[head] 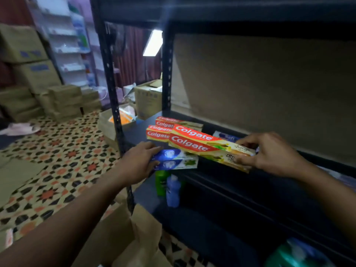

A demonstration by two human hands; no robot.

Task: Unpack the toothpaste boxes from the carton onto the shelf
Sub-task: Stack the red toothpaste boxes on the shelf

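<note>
lower left: open carton [115, 234]. centre left: left hand [140, 160] grips the blue toothpaste box [173, 160] at the shelf [137, 132] front edge. centre: red colgate boxes [196, 144] sit over the shelf. centre right: right hand [275, 155] pinches their end.

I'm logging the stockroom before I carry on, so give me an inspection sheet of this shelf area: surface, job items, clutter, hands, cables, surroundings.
Surface: dark metal shelf, partly stocked.
Job's things: stacked red boxes lie at the shelf's back left; held red boxes are tilted above the shelf; blue boxes are at the front edge; open carton is below, flaps up.
Clutter: green bottle and blue bottle on the lower shelf.
Hands: left hand holds the blue boxes' end; right hand pinches the held red boxes' end.
Cables: nothing seen.
Surroundings: piled cartons on the left; patterned floor.
</note>
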